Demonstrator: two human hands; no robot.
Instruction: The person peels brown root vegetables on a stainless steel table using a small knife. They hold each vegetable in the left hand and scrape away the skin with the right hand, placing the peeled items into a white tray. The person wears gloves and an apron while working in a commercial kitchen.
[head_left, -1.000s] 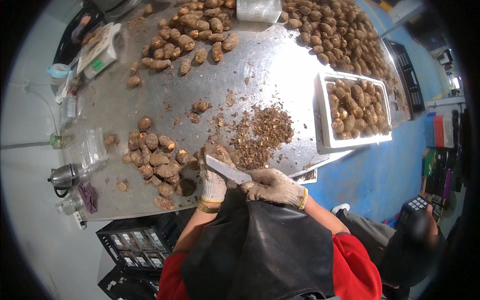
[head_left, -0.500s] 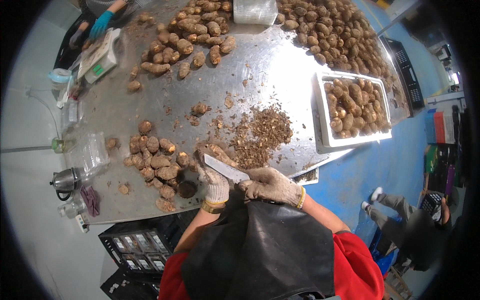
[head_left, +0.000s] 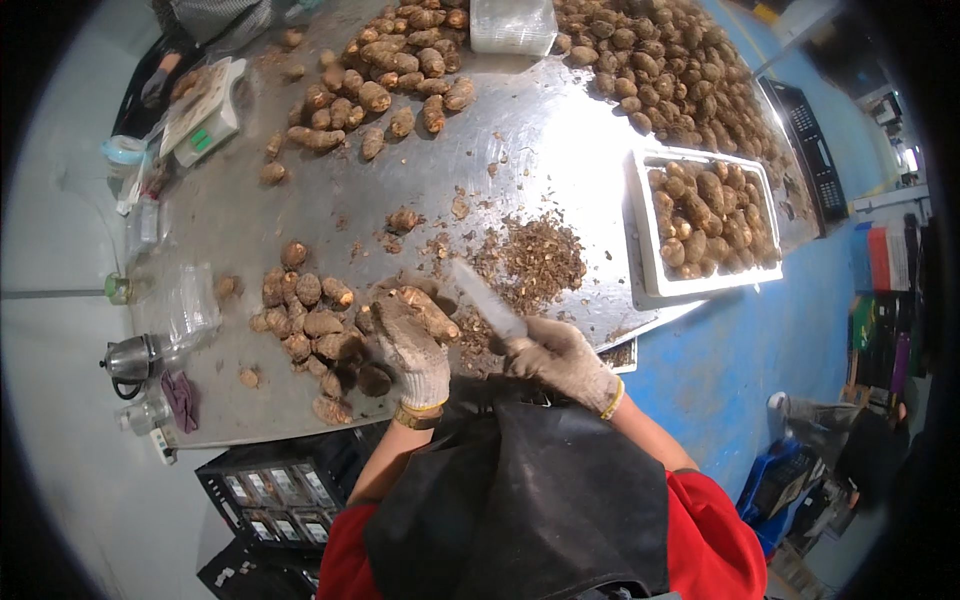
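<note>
My left hand (head_left: pixel 412 350), in a soiled white knitted glove, is closed around a brown taro (head_left: pixel 432 314) with pale scraped patches. My right hand (head_left: pixel 565 360), gloved the same way, grips a knife (head_left: pixel 487 297) by its handle. Its broad blade, blurred by motion, points up and to the left, apart from the taro. Beyond the blade lies a heap of brown peel scraps (head_left: pixel 540 262) on the metal table (head_left: pixel 330 215). Left of my left hand sits a small pile of taros (head_left: pixel 307 291). One lone taro (head_left: pixel 402 220) rests farther out.
Larger taro heaps (head_left: pixel 680 75) cover the far side, around a clear plastic container stack (head_left: pixel 512 27). A white foam box (head_left: pixel 640 225) of taros stands at the right edge. A scale (head_left: pixel 203 112), a kettle (head_left: pixel 130 362) and a purple cloth (head_left: pixel 181 402) are at left.
The knife has swung up and right, away from my left hand. My left hand has turned, showing more of the taro. A co-worker's teal glove at the far left has left the view.
</note>
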